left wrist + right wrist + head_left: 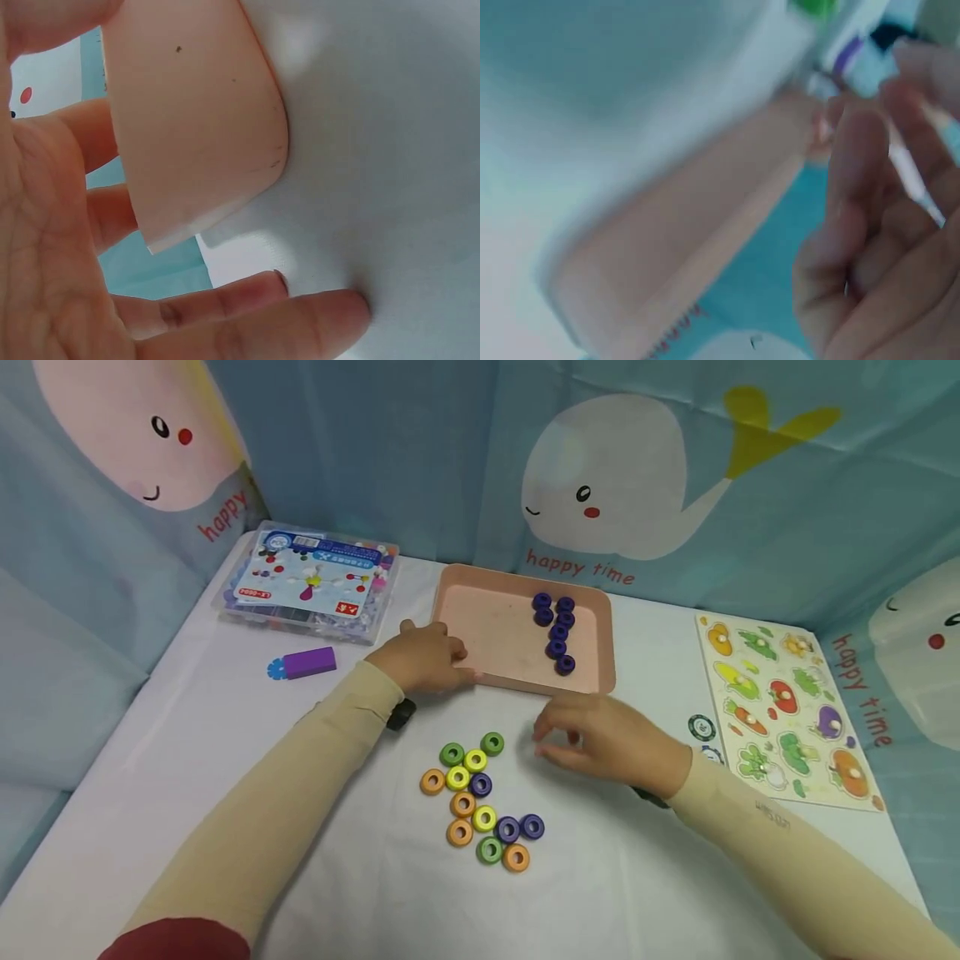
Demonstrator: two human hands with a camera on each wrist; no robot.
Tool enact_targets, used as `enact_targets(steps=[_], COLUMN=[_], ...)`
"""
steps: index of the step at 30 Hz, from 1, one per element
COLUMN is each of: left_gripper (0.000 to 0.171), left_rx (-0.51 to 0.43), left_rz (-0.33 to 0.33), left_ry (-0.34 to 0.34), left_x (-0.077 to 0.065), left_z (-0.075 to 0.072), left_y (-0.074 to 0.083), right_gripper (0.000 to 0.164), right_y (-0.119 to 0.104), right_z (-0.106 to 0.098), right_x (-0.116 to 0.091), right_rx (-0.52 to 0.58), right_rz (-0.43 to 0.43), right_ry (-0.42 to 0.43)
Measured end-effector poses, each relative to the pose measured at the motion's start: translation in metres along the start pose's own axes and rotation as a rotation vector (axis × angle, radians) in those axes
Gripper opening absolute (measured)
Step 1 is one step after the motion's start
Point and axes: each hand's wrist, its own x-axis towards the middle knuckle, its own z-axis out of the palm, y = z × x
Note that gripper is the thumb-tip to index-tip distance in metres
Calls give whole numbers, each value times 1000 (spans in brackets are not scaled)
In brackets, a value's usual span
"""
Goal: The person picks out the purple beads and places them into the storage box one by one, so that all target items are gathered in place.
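Note:
In the head view my left hand (423, 658) is at the near left corner of a shallow pink tray (487, 627). The left wrist view shows the thumb near the rim and two fingers reaching behind the tray wall (202, 112); the other two fingers extend below it. Several dark purple rings (558, 632) lie in the tray's right half. My right hand (600, 739), loosely curled and holding nothing, hovers just in front of the tray. Nearer on the table lie loose rings: green (452, 754), yellow (484, 817), orange (516, 858) and purple (532, 826).
A clear plastic case (307, 581) with a printed label stands at the back left. Before it lies a purple block with a blue toothed end (302, 663). A vegetable puzzle board (787, 710) is on the right, with round tokens (702, 727) beside it. Curtains enclose the table.

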Motion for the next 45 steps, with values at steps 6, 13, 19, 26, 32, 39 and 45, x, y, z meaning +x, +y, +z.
enact_targets(steps=[6,13,19,26,32,39,45], left_gripper=[67,66,66,66,66,65,64], left_rx=[-4,-19,-14,-11,-13,-10,-6], left_rz=[-12,-15,-11,-4,-6,0,2], left_ry=[7,6,10,16,14,16,26], left_x=[0,-1,-2,-1,-1,-1,1], left_z=[0,1,1,0,0,4,5], left_y=[-4,-5,-5,-6,-7,-5,-4], right_gripper=[11,5,8,13,15,17,16], right_y=[-21,-26,-26,-20,5,64,87], right_z=[34,54,57,39,-17,-31,-26], right_x=[-39,-48,-50,-42,5,70,85], right_rx=[49,33,2,20,-53,-62,-42], right_rz=[-131,-201,-241,-192,214,441,471], right_ry=[-79,-43,1,61,176,151,89])
